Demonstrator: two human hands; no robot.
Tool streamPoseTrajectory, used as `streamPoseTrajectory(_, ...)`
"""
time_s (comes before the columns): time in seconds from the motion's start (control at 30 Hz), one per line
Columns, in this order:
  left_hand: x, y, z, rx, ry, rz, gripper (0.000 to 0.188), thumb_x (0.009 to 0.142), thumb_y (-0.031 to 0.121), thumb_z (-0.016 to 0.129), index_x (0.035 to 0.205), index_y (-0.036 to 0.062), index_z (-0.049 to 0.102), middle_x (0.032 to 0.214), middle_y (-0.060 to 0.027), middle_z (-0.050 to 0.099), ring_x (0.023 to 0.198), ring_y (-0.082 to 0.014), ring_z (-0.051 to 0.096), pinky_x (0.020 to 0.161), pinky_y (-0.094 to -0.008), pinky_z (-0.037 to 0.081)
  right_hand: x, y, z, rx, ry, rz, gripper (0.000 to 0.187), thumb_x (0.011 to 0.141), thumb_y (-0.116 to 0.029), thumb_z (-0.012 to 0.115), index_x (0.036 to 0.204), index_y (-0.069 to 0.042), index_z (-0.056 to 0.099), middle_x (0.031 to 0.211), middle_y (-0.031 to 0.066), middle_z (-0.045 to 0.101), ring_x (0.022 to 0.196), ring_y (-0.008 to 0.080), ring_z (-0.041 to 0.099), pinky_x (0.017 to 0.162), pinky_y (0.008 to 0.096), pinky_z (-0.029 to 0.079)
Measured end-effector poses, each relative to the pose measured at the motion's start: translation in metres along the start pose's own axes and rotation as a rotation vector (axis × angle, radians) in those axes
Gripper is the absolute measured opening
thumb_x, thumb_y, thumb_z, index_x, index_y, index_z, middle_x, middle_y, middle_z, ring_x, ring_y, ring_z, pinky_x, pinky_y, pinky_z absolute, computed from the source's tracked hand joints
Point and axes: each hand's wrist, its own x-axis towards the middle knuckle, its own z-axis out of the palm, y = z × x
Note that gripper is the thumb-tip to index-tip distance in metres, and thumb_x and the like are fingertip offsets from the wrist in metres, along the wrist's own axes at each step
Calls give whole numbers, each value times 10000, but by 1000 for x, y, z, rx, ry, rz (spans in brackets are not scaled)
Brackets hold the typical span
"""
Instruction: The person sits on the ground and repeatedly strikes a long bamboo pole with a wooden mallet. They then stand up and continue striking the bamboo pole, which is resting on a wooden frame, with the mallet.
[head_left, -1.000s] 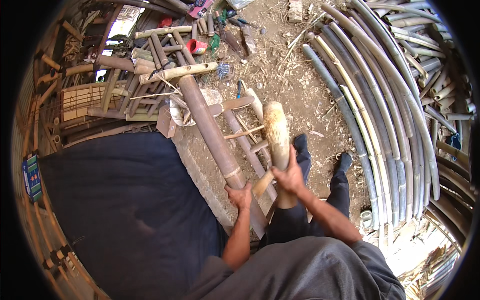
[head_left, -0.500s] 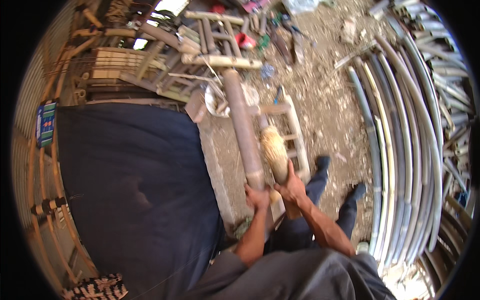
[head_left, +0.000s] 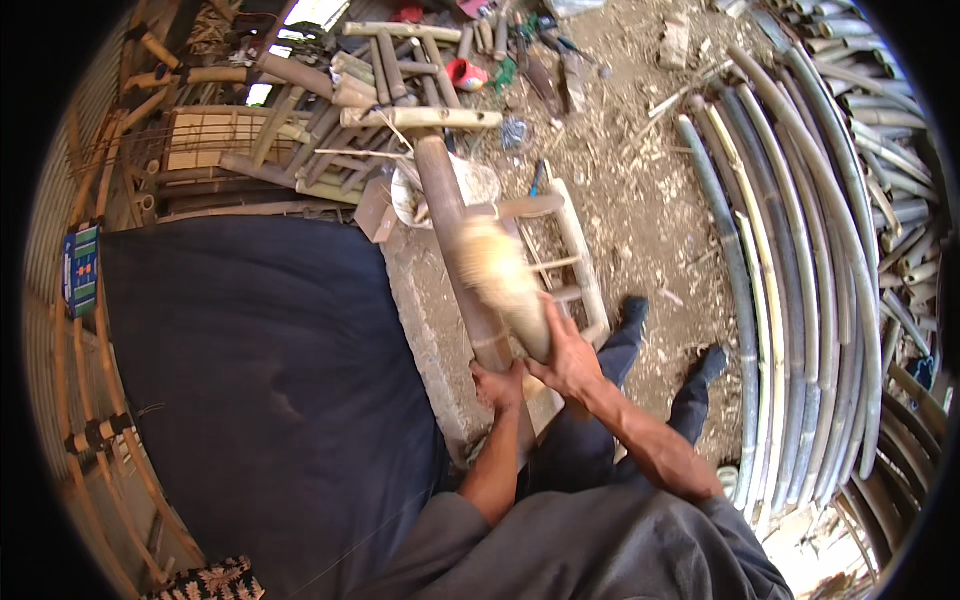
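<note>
My left hand (head_left: 497, 385) is closed round the near part of a thick brown bamboo pole (head_left: 447, 200), which points away from me. In my right hand (head_left: 570, 362) is a short bamboo club (head_left: 530, 327), its frayed, straw-coloured head blurred by motion. That head covers the middle of the pole; whether the two touch I cannot tell. Beneath and to the right of the pole stands a bamboo frame (head_left: 573, 225) with rungs, partly hidden by the pole and my hands.
A dark cloth-covered surface (head_left: 260, 340) fills the left. Long bent bamboo poles (head_left: 790, 300) lie stacked at the right, with more (head_left: 905, 210) beyond them. A white sack (head_left: 480, 180), a cardboard box (head_left: 376, 210) and a bamboo ladder-like frame (head_left: 420, 118) are ahead. Chips litter the ground (head_left: 640, 200).
The frayed club has swung left, from beside the bamboo pole to over its middle, with my right hand moving along. My left hand keeps its grip. The whole view has shifted slightly.
</note>
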Motion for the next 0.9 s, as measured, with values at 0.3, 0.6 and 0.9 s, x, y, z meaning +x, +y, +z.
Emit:
streamPoseTrajectory(0.3, 6, -41, 32, -139, 60, 287, 925, 634, 420, 886, 1384, 99, 452, 1044, -125, 643, 955, -315, 664, 799, -421, 550, 12, -36, 29, -688, -200, -370, 703, 977, -412, 528, 1559, -467, 138, 1188, 163, 497, 914, 304, 610, 823, 385, 528)
streamPoseTrajectory(0.6, 2, -38, 21, -171, -13, 136, 878, 650, 361, 865, 1352, 67, 427, 1104, -190, 636, 974, -365, 661, 838, -457, 547, 9, -26, 12, -588, -126, -568, 834, 922, -281, 604, 1573, -434, 105, 1179, 171, 531, 918, 339, 652, 708, 403, 572)
streamPoseTrajectory(0.9, 42, -5, -23, -329, -256, -23, 1276, 649, 646, 808, 1498, -92, 206, 1490, -336, 305, 1398, -419, 340, 1154, -455, 307, -40, 103, -54, 137, 145, 2, 966, 798, -252, 796, 1575, -279, 222, 1427, 142, 488, 1206, 323, 580, 988, 419, 524)
